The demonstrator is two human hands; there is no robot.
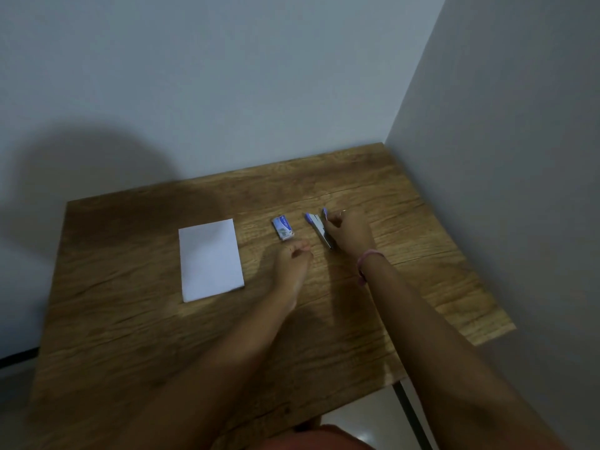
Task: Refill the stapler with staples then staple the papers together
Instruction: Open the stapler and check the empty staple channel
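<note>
A small blue and metal stapler (317, 226) lies on the wooden table (422, 287), its top swung up and open. My right hand (352, 233) grips it from the right side. A small blue and white staple box (283, 227) lies just left of the stapler. My left hand (297, 258) rests on the table below the box, fingers curled, holding nothing that I can see. A white stack of papers (211, 259) lies flat further left.
The table stands in a corner, with walls (503, 157) at the back and right. Its right edge runs close to the right wall. A dark metal table leg (410, 414) shows at the lower right.
</note>
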